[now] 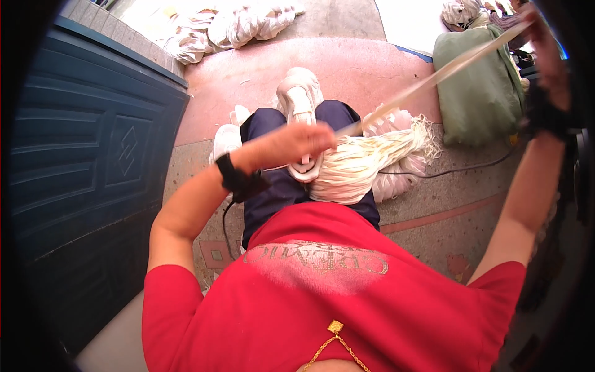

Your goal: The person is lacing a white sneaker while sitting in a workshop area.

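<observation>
A cream shoelace (427, 80) is stretched taut from beside my left hand up to my right. My left hand (310, 139) is closed at its lower end, above a white shoe (300, 99) that lies along my lap between my knees. Raised far out at the upper right, my right hand (548, 53) is blurred, with the lace's upper end in its fingers. A thick bundle of cream laces (350, 167) drapes over my right thigh, its frayed-looking ends spreading to the right. The fingertips of my left hand partly cover the shoe.
White shoes (227, 140) sit on the floor by my left knee, and more pale shoes (403, 180) lie beside the laces. Piles of white shoes (248, 26) are at the far side. A stuffed green sack (474, 87) stands right; a dark cable (458, 168) crosses the floor. Left is a blue panelled door (105, 149).
</observation>
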{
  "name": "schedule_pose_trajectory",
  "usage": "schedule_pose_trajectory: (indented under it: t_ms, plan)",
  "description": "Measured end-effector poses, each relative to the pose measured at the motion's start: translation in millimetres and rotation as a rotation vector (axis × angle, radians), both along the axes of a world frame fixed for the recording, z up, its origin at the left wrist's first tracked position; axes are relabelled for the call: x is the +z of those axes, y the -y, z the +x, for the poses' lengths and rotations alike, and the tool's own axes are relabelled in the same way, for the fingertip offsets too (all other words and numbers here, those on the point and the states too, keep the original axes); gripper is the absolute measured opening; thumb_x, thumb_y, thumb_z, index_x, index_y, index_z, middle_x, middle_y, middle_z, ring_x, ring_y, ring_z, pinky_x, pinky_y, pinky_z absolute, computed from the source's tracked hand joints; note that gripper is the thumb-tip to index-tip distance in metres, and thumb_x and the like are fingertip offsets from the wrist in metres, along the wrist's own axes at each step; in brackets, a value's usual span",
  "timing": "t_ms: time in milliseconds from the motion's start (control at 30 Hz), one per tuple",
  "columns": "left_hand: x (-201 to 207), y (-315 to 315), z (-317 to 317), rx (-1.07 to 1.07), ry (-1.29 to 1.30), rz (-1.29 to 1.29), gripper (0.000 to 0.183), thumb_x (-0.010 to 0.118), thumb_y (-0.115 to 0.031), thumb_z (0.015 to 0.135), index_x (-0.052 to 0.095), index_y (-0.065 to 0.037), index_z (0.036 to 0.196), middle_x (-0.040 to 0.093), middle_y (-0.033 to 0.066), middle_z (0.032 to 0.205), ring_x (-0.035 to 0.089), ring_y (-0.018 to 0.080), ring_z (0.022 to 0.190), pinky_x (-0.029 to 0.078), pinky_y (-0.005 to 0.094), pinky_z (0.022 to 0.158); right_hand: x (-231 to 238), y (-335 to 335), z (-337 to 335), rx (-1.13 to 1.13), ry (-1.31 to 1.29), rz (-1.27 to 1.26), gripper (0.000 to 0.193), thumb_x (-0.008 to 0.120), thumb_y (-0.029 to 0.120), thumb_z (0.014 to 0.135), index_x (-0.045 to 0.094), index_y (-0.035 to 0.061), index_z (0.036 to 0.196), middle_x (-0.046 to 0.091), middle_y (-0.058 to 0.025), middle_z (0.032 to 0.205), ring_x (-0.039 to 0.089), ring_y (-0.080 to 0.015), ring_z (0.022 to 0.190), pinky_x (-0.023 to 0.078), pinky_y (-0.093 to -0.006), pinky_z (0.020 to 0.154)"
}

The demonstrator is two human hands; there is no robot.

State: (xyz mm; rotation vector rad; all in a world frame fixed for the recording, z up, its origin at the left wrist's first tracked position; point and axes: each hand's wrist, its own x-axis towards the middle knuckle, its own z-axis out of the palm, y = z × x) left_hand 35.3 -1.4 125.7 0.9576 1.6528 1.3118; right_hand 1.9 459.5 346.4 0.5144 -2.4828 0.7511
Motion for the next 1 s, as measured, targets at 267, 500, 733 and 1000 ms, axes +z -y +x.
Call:
schedule_pose_trajectory:
  t_ms: [267,500,733,1000]
  plan:
    - [-44,-3,48,-0.223,-0.642,-0.084,0.014,0.055,-0.016,0.079,0.051,-0.004,0.072,0.053,0.0133,0.067,0.052,0.0313,0.070,0.042,0.0390,0.064,-271,283,66,0.150,1.433,-0.896,0.018,0.053,0.022,0.086,0.058,0.0048,0.088,0.053,0.0007,0.067,0.048,-0.0063,0.051,0.043,-0.0212,0.045]
    - [-39,-2,-10,0.290,-0.798,-0.174,0.012,0.053,-0.003,0.071,0.058,-0.003,0.082,0.055,0.0117,0.077,0.054,0.0292,0.079,0.044,0.0371,0.071,-315,291,77,0.037,1.363,-1.113,0.019,0.052,0.020,0.086,0.056,0.0014,0.084,0.050,0.0001,0.060,0.045,-0.0067,0.045,0.037,-0.0222,0.039]
    - [-78,-18,-53,-0.128,-1.232,-0.578,0.014,0.055,-0.004,0.067,0.059,-0.001,0.081,0.055,0.0120,0.084,0.054,0.0270,0.085,0.048,0.0324,0.070,-297,308,101,0.178,1.029,-0.604,0.024,0.051,0.020,0.082,0.057,-0.0029,0.079,0.056,-0.0133,0.061,0.055,-0.0207,0.054,0.043,-0.0334,0.052]
    - [-82,-38,-54,-0.340,-1.340,-0.639,0.012,0.053,-0.007,0.070,0.062,-0.001,0.076,0.060,0.0137,0.079,0.060,0.0263,0.077,0.049,0.0331,0.066,-300,308,96,0.214,0.995,-0.499,0.024,0.052,0.020,0.081,0.058,-0.0033,0.082,0.059,-0.0188,0.070,0.058,-0.0316,0.066,0.044,-0.0371,0.061]
